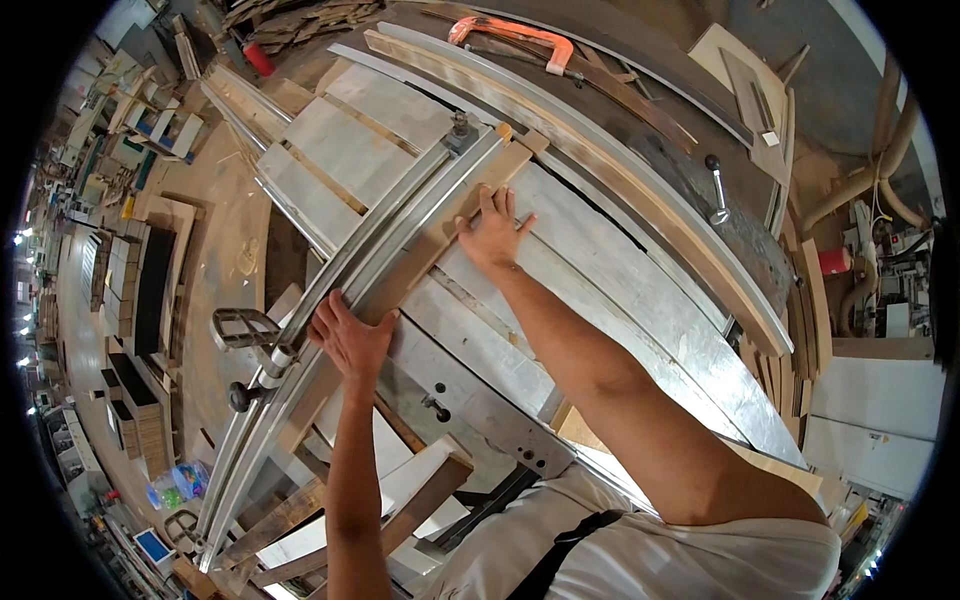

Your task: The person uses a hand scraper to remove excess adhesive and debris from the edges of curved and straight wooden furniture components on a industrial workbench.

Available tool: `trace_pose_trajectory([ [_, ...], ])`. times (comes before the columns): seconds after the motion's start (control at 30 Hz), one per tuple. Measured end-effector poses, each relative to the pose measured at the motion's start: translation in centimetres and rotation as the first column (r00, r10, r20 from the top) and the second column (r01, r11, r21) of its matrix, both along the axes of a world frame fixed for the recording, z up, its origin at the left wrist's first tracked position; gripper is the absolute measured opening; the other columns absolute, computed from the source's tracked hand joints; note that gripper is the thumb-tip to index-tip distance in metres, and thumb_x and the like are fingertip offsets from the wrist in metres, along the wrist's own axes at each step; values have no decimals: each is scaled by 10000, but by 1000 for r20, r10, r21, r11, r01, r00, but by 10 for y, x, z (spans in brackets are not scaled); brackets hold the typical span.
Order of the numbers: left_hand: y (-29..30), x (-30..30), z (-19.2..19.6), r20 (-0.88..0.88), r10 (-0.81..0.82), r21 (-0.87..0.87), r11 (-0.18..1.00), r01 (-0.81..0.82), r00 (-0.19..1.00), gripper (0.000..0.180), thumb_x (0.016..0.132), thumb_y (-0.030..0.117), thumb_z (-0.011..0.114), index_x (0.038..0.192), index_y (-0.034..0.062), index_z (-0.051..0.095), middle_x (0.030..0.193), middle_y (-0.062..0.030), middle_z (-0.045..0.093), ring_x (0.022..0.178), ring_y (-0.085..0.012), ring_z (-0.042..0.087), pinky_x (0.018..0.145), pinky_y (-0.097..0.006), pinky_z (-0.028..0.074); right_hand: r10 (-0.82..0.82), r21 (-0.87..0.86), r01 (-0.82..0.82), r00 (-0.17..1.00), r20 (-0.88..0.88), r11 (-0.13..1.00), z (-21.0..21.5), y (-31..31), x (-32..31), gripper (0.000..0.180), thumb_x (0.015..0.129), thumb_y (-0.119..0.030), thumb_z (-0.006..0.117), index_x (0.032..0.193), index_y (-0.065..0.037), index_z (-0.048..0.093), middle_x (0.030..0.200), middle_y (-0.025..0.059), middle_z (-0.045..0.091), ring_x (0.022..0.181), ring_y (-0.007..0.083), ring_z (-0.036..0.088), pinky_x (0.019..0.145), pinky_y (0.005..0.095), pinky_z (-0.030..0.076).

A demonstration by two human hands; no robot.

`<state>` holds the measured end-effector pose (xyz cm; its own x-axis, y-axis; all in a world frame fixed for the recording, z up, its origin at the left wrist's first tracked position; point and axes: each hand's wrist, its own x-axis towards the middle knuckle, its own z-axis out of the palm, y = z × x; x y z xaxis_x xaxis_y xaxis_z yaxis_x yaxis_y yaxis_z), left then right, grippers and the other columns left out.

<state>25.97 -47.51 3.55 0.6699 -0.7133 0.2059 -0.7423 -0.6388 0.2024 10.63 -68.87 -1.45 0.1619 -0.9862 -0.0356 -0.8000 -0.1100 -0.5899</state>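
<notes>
A long, flat brown wooden strip lies along the ribbed silver metal fence, its far end near the far edge of the grey metal table. The right hand rests on it, fingers spread; the left hand, nearer, has fingers half bent, thumb apart. Bare tabletop stretches rightward from the strip.

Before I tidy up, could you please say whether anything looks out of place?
Perhaps the orange clamp: it sits askew beside a brown wood strip on the dark surface beyond the left hand and right hand, as if left behind. Nothing looks clearly spilled or damaged.
</notes>
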Motion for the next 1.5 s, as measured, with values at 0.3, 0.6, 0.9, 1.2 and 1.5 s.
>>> trace_pose_trajectory([
  [0.3, -1, -3, 3, -16, 2, -44, 999, -3, 1000, 951, 578, 387, 947, 1350, 37, 517, 1277, -159, 521, 1244, -373, 475, 1124, -492, 312, 0, -21, -1, 1000, -26, 1000, -5, -2, -2, 774, 869, -387, 690, 1541, -128, 406, 1641, 162, 317, 1561, 325, 213, 1173, 769, 54],
  [0.6, 0, -3, 2, -1, 26, -59, 998, -26, 1000, 961, 568, 391, 954, 1351, 42, 519, 1275, -163, 528, 1240, -371, 492, 1118, -492, 323, 15, 23, -14, 999, -35, 1000, 2, 0, -1, 786, 875, -403, 682, 1552, -132, 386, 1653, 151, 299, 1568, 321, 194, 1179, 762, 38],
  [0.9, 2, 1, -4, -1, 4, -76, 997, -4, 1000, 948, 586, 384, 942, 1367, 42, 525, 1297, -156, 533, 1245, -364, 477, 1125, -506, 294, 3, 6, -3, 999, -36, 1000, -4, 0, 1, 782, 883, -406, 672, 1556, -133, 383, 1655, 174, 300, 1571, 330, 183, 1191, 742, 26],
  [1.2, 18, 10, 3, -16, -125, 48, 991, 125, 992, 994, 669, 300, 922, 1472, 16, 409, 1380, -178, 483, 1303, -372, 444, 1136, -560, 275, 36, -53, -39, 998, -47, 998, -6, 9, 1, 741, 897, -410, 672, 1538, -130, 427, 1648, 160, 313, 1553, 347, 224, 1191, 735, 90],
  [1.5, 38, 19, -1, -48, -332, 24, 942, 334, 942, 966, 780, 273, 864, 1551, 37, 331, 1533, -222, 373, 1445, -406, 347, 1194, -610, 234, 104, -30, -107, 990, -95, 994, 2, 24, -7, 683, 921, -391, 635, 1518, -122, 441, 1636, 159, 326, 1537, 373, 252, 1203, 715, 109],
])
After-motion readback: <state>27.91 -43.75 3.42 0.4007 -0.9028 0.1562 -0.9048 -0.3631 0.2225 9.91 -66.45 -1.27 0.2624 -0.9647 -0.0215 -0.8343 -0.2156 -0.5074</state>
